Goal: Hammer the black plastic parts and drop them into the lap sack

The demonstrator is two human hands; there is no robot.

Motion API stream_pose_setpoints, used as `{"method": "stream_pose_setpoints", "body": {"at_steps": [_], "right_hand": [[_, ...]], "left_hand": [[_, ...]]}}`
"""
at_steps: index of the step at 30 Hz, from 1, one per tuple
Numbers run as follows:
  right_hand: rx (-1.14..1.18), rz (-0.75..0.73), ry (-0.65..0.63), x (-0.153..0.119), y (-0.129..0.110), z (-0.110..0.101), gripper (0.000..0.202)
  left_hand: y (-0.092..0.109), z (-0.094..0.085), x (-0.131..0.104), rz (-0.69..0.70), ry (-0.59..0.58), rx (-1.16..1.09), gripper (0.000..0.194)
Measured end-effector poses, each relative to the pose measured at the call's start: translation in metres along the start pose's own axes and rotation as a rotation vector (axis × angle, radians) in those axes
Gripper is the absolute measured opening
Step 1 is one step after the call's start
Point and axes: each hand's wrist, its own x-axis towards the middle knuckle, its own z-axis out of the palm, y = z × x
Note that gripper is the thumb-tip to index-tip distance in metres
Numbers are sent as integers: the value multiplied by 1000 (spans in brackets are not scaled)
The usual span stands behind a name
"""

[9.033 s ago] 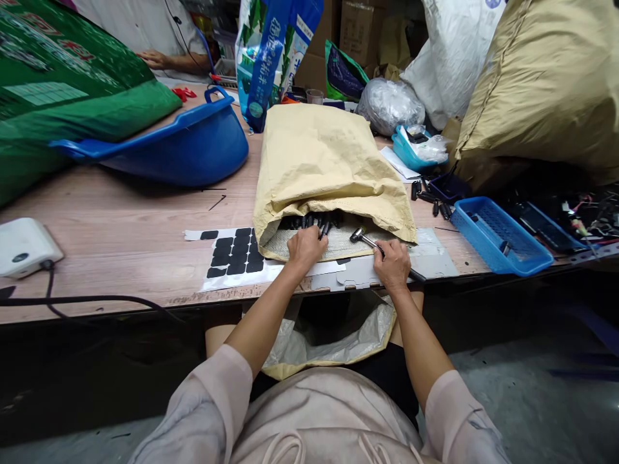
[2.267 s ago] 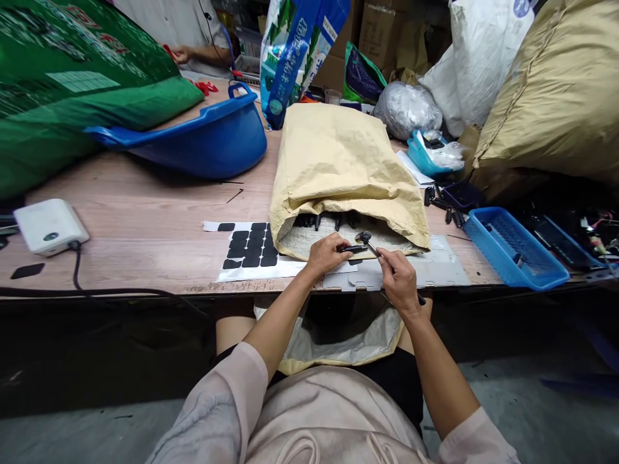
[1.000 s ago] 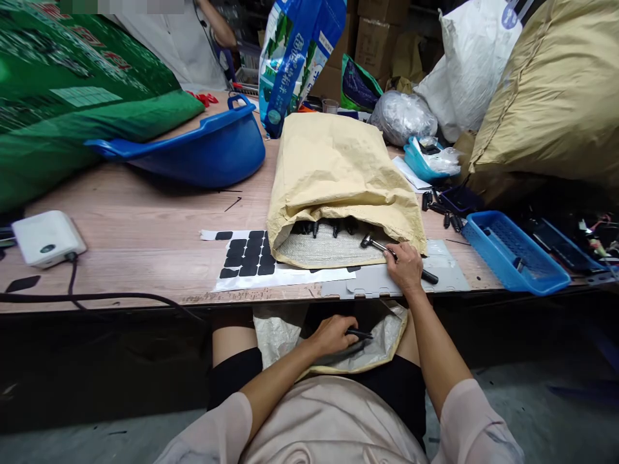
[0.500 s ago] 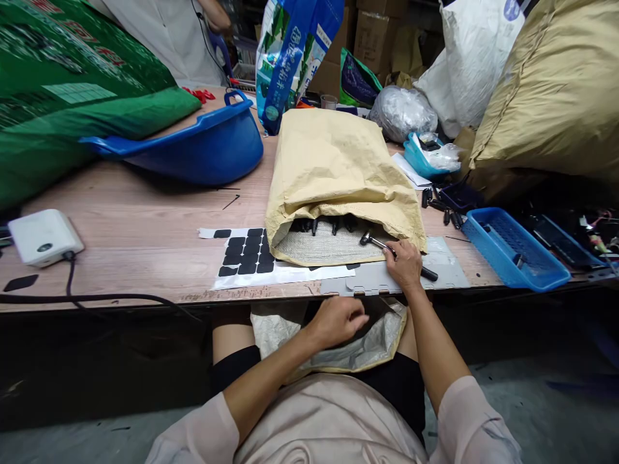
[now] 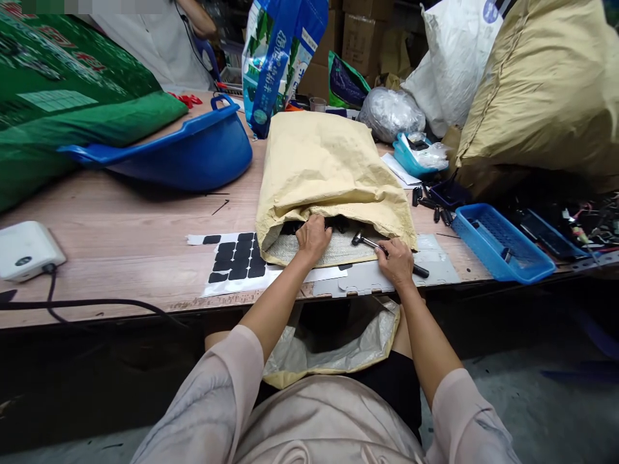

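A cream woven sack [image 5: 319, 154] lies on the table, its mouth turned toward me and dark pieces showing inside. My left hand [image 5: 313, 238] reaches into that mouth with its fingers curled; their tips are hidden among the dark pieces, and what they hold cannot be made out. My right hand [image 5: 396, 261] is closed around a small hammer [image 5: 420, 272], its metal head resting at the right of the sack's opening. Beneath the sack's front edge are a sheet of black rounded stickers [image 5: 239, 258] and a grey flat board [image 5: 435, 258]. Another open sack [image 5: 333, 361] sits on my lap.
A big blue basin [image 5: 178, 151] and a green sack [image 5: 87, 109] stand left, near a white box [image 5: 29, 251] with a cable. At right are a blue plastic basket [image 5: 503, 245], loose black pieces [image 5: 425, 201] and a full cream sack [image 5: 536, 90]. A person [image 5: 140, 45] sits across.
My left hand has moved up and forward from above my lap into the sack's mouth. My right hand still holds the hammer at nearly the same spot. The view has shifted slightly.
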Motion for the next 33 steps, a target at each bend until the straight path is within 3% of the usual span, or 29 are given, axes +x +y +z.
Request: {"method": "stream_pose_setpoints", "body": {"at_steps": [7, 12, 17, 22, 33], "right_hand": [[-22, -5, -21, 1, 0, -2, 20], [-70, -11, -37, 1, 0, -3, 21], [-81, -43, -36, 1, 2, -3, 22], [-50, -99, -17, 0, -1, -13, 25], [301, -83, -79, -8, -43, -33, 37]], "left_hand": [[-30, 3, -34, 205, -89, -90, 14], [-34, 21, -38, 325, -17, -241, 14], [-39, 33, -31, 334, -23, -307, 14], [-41, 31, -31, 347, -40, -335, 16], [-37, 22, -30, 278, -135, -381, 20]]}}
